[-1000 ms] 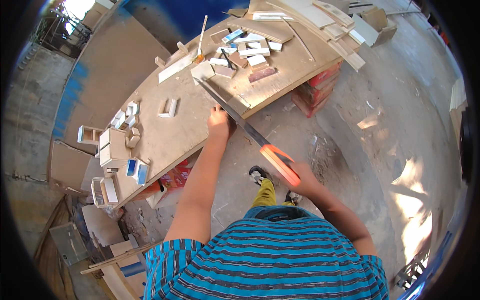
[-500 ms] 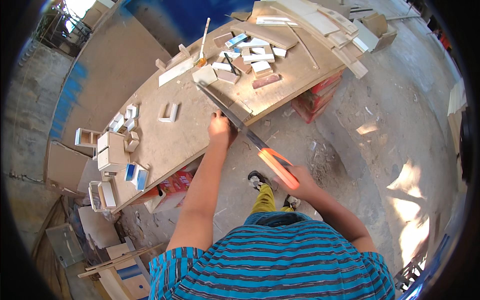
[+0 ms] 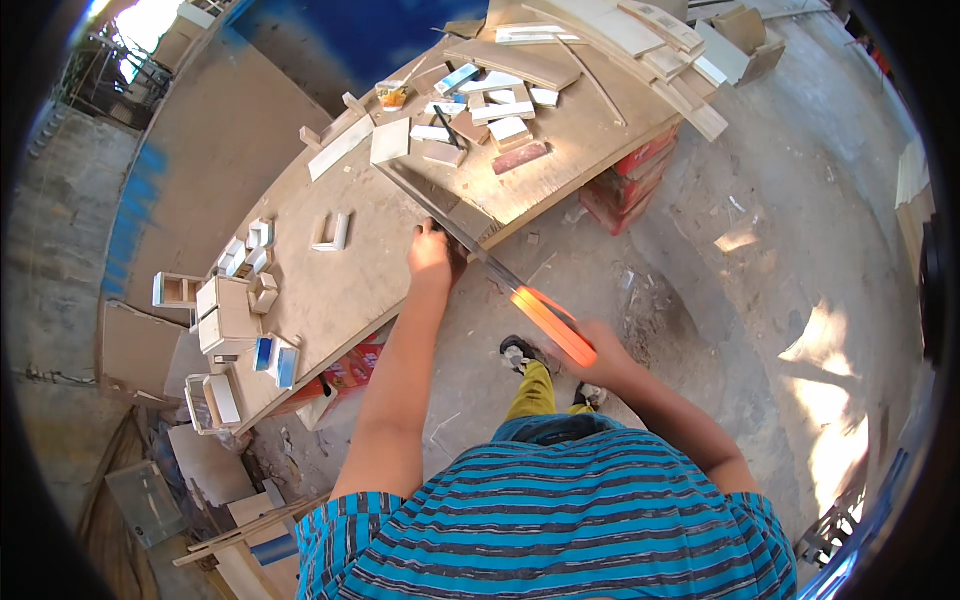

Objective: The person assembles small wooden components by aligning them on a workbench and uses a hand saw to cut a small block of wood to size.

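Observation:
My right hand [image 3: 603,358] is closed round the orange handle of a hand saw [image 3: 553,327]. The long dark blade slants up and left across the near edge of the wooden worktable [image 3: 370,210], its tip by a pale square block [image 3: 391,141]. Close beside the blade, my left hand [image 3: 433,250] is closed at the table edge with its fingers curled. What those fingers grip is mostly hidden. A small U-shaped wooden frame [image 3: 331,233] lies on the tabletop to the left of this hand.
Loose wood blocks [image 3: 510,131] and a small orange pot [image 3: 391,97] lie at the far side. Long boards [image 3: 640,50] are stacked far right. Small wooden boxes [image 3: 230,318] stand at the table's left end. Red packages [image 3: 630,185] sit beneath the table.
The saw has slid slightly forward and left along its slant, with my right hand following. My left hand stays by the blade. The whole view has shifted a little.

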{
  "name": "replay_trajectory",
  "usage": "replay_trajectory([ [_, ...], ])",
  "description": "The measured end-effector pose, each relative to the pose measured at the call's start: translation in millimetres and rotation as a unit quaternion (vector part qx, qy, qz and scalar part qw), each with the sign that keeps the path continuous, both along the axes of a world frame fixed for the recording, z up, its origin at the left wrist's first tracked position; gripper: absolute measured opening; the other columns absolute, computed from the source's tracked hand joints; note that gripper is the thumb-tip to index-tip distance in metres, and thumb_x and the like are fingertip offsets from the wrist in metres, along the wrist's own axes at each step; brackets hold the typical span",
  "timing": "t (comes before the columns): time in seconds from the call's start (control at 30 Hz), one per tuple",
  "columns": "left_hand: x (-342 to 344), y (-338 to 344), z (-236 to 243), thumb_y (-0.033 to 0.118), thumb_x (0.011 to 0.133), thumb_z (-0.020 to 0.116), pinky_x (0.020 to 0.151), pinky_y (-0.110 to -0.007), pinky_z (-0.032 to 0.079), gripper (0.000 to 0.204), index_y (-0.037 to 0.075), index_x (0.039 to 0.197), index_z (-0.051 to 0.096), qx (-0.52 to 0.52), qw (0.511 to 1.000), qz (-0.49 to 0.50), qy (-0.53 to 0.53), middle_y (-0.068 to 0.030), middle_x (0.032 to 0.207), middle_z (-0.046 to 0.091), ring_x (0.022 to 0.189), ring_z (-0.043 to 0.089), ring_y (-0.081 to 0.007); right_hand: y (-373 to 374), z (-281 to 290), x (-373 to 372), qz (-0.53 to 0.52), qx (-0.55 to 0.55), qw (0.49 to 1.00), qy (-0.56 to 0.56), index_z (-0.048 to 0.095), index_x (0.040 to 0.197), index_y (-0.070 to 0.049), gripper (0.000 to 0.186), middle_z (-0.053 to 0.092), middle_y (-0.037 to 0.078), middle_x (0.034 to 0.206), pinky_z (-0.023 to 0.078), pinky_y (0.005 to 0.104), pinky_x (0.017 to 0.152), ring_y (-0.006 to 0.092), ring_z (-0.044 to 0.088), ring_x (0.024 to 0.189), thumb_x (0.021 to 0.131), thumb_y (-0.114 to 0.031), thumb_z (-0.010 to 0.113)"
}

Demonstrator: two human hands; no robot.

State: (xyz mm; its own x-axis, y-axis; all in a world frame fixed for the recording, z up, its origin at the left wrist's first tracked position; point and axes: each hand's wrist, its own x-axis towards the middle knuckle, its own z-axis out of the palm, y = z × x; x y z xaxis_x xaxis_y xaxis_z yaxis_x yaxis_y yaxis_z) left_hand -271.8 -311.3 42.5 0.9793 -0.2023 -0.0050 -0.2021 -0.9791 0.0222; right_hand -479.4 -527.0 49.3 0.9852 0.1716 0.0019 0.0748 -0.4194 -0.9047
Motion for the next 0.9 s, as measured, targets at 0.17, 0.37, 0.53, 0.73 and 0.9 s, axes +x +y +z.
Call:
replay_trajectory([
  [0.17, -5.3, 3.3, 16.9, 0.027, 0.075, 0.069, 0.088, -0.037, 0.05, 0.026, 0.004, 0.087, 0.071, 0.025, 1.0, -0.011, 0.013, -0.0113, 0.11, 0.054, 0.106, 0.051, -0.0289, -49.0, 2.5, -97.9, -0.023, 0.009, 0.997, 0.079, 0.064, 0.081, -0.001, 0.018, 0.059, 0.016, 0.066, 0.045, 0.0327, 0.055, 0.0239, 0.056, 0.055, 0.082, -0.019, 0.069],
  [0.37, 0.6, 2.8, 10.7, 0.028, 0.071, 0.074, 0.085, -0.038, 0.05, 0.03, 0.0, 0.082, 0.07, 0.002, 1.0, -0.018, -0.023, -0.0137, 0.106, 0.056, 0.1, 0.055, -0.0309, -68.1, 20.2, -73.3, -0.137, 0.156, 0.972, 0.111, 0.063, 0.073, 0.002, 0.018, 0.058, 0.007, 0.062, 0.043, 0.0292, 0.053, 0.0104, 0.052, 0.056, 0.082, -0.013, 0.068],
  [0.53, 13.6, 17.3, 5.0, 0.03, 0.069, 0.078, 0.088, -0.038, 0.05, 0.034, 0.001, 0.085, 0.071, 0.038, 0.999, 0.005, -0.001, -0.0137, 0.11, 0.057, 0.101, 0.056, -0.0309, -49.2, 5.2, -84.5, -0.002, -0.016, 1.0, -0.002, 0.064, 0.082, -0.004, 0.015, 0.061, 0.017, 0.07, 0.048, 0.0382, 0.059, 0.0326, 0.06, 0.063, 0.08, -0.019, 0.069],
  [0.73, 0.0, 5.5, 22.9, 0.03, 0.066, 0.081, 0.091, -0.038, 0.049, 0.032, 0.006, 0.085, 0.072, 0.035, 0.998, 0.005, 0.043, -0.014, 0.116, 0.056, 0.107, 0.055, -0.0305, -57.8, 14.7, -96.1, 0.002, -0.003, 1.0, 0.015, 0.064, 0.083, -0.006, 0.016, 0.062, 0.018, 0.075, 0.049, 0.0424, 0.063, 0.0393, 0.059, 0.07, 0.079, -0.021, 0.069],
  [0.9, -0.4, 11.4, 11.5, 0.031, 0.063, 0.082, 0.091, -0.038, 0.049, 0.034, 0.007, 0.085, 0.073, 0.022, 1.0, -0.007, 0.02, -0.0137, 0.117, 0.056, 0.109, 0.055, -0.0302, -38.0, 22.1, -59.4, -0.003, 0.003, 1.0, 0.011, 0.065, 0.085, -0.005, 0.021, 0.063, 0.019, 0.075, 0.049, 0.0422, 0.063, 0.0398, 0.059, 0.069, 0.08, -0.025, 0.068],
])
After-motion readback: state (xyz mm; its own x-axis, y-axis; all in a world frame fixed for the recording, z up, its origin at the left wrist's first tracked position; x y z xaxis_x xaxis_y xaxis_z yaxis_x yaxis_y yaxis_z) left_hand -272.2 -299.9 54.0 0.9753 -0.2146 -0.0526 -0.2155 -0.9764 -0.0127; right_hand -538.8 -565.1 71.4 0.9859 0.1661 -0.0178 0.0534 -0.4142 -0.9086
